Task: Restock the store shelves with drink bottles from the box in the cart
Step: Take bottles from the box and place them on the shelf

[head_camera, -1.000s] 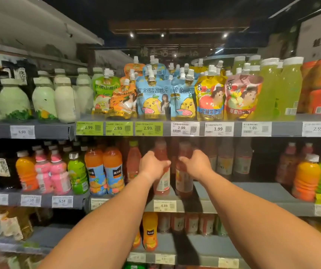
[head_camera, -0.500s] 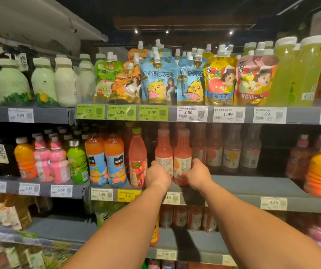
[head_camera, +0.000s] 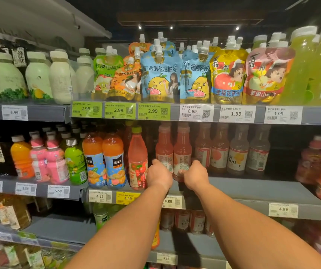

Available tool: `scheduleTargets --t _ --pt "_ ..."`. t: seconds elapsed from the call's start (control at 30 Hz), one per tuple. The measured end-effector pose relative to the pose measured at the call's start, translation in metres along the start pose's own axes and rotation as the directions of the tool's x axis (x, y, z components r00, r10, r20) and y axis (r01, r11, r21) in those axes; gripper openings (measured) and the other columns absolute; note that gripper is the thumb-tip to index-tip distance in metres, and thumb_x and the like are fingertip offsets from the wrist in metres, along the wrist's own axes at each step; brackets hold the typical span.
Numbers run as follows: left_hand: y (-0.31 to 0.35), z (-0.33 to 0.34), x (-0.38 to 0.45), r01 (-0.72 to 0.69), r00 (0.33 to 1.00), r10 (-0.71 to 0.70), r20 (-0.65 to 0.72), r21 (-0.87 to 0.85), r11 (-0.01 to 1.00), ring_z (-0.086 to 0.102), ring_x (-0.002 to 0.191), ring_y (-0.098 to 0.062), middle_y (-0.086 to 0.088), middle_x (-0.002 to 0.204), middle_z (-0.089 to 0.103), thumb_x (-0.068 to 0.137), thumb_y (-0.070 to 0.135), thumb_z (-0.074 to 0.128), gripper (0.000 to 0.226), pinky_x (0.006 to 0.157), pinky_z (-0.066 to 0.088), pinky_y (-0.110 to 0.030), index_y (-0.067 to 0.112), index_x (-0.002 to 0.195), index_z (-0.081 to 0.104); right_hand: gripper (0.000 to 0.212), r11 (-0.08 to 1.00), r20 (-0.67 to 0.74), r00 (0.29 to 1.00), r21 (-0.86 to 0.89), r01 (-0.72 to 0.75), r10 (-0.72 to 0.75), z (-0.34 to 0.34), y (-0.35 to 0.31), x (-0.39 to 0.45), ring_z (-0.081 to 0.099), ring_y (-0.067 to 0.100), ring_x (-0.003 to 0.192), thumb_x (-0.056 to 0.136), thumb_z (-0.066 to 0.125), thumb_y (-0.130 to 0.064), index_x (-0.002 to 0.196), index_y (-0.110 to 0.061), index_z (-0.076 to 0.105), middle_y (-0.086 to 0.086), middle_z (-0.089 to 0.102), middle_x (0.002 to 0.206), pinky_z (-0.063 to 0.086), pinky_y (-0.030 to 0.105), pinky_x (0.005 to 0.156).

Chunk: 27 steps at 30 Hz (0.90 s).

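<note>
Though knuckles hide the fingers' wrap, left hand (head_camera: 158, 176) and right hand (head_camera: 195, 176) each hold one of two pink bottles (head_camera: 182, 150) on the middle shelf (head_camera: 252, 188).

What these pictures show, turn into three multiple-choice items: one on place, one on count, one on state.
1. The two front pink-red plastic juice bottles at centre stand on:
A. the top shelf among the pouches
B. the middle grey metal shelf
C. the floor

2. Green paper price tags on the upper shelf rail number:
A. one
B. three
C. five

3. The left hand and the right hand:
A. hang open
B. press flat on the rail
C. each grip one of those bottles

Key:
1 B, their bases sit on the middle shelf.
2 B, three green tags lie side by side, each reading 2.99.
3 C, the fingers curl round the bottles' lower parts.
</note>
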<state>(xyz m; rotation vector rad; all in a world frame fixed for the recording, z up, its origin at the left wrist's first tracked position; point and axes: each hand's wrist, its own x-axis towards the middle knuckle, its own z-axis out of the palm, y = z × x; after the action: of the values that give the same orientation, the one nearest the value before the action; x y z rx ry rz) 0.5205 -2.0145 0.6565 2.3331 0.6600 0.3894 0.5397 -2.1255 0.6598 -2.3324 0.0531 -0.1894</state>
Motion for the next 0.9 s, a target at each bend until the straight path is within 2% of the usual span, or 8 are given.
scheduleTargets --t 0.27,0.4,0.53,0.63,0.73,0.8,0.9 --pt "0.004 -0.004 0.001 0.032 0.998 -0.032 0.055 -0.001 0.999 0.059 0.113 -0.034 -0.016 0.123 0.061 0.089 0.011 0.057 0.040 0.086 0.049 -0.038 0.006 0.127 0.044 0.047 1.000 0.030 0.999 -0.010 -0.013 0.013 -0.001 0.002 0.002 0.060 0.030 0.103 0.083 0.071 -0.032 0.116 -0.005 0.051 0.013 0.063 0.114 0.048 0.036 0.079" --pt "0.004 -0.009 -0.011 0.043 0.991 -0.040 0.125 -0.021 0.999 0.055 0.119 -0.035 -0.018 0.131 0.056 0.090 0.022 0.061 0.061 0.094 0.046 -0.041 0.001 0.139 0.032 0.054 0.998 0.003 1.000 -0.064 0.010 -0.010 -0.007 0.004 -0.003 0.058 0.033 0.107 0.082 0.072 -0.034 0.119 -0.004 0.049 0.015 0.059 0.118 0.046 0.036 0.082" --pt "0.009 -0.022 -0.027 -0.032 0.988 0.027 0.153 0.026 0.999 0.053 0.121 -0.035 -0.018 0.132 0.055 0.088 0.030 0.066 0.073 0.097 0.045 -0.041 0.001 0.143 0.027 0.056 0.992 -0.010 1.000 -0.123 0.004 -0.005 -0.028 -0.006 -0.009 0.058 0.034 0.104 0.079 0.073 -0.040 0.115 -0.004 0.050 0.015 0.058 0.116 0.048 0.038 0.081" --pt "0.011 -0.042 -0.034 -0.077 0.987 0.068 0.144 0.059 0.995 0.055 0.118 -0.035 -0.017 0.128 0.057 0.088 0.032 0.066 0.066 0.093 0.047 -0.041 0.003 0.139 0.035 0.057 0.984 0.004 0.999 -0.173 0.046 -0.046 -0.044 -0.018 -0.016 0.056 0.035 0.106 0.077 0.072 -0.045 0.112 -0.006 0.050 0.014 0.056 0.115 0.048 0.040 0.083" --pt "0.005 -0.069 -0.045 -0.187 0.975 0.174 0.141 0.091 0.978 0.059 0.109 -0.033 -0.011 0.118 0.062 0.087 0.038 0.065 0.046 0.086 0.050 -0.038 0.011 0.122 0.051 0.057 0.968 0.045 0.993 -0.220 0.119 -0.112 -0.058 -0.030 -0.031 0.055 0.035 0.108 0.078 0.068 -0.047 0.115 -0.009 0.049 0.013 0.054 0.117 0.047 0.041 0.087" --pt "-0.005 -0.089 -0.055 -0.270 0.952 0.242 0.186 0.143 0.952 0.061 0.105 -0.031 -0.009 0.114 0.065 0.086 0.040 0.064 0.038 0.080 0.048 -0.033 0.015 0.114 0.058 0.057 0.952 0.087 0.986 -0.258 0.163 -0.145 -0.064 -0.036 -0.046 0.054 0.034 0.110 0.079 0.065 -0.047 0.120 -0.011 0.048 0.012 0.054 0.119 0.047 0.041 0.090" --pt "-0.030 -0.125 -0.068 -0.331 0.933 0.274 0.235 0.255 0.908 0.060 0.104 -0.031 -0.010 0.114 0.066 0.085 0.040 0.063 0.033 0.081 0.048 -0.035 0.016 0.107 0.062 0.062 0.932 0.127 0.974 -0.290 0.217 -0.187 -0.068 -0.051 -0.078 0.053 0.034 0.111 0.077 0.066 -0.049 0.122 -0.010 0.049 0.013 0.053 0.120 0.047 0.041 0.090"
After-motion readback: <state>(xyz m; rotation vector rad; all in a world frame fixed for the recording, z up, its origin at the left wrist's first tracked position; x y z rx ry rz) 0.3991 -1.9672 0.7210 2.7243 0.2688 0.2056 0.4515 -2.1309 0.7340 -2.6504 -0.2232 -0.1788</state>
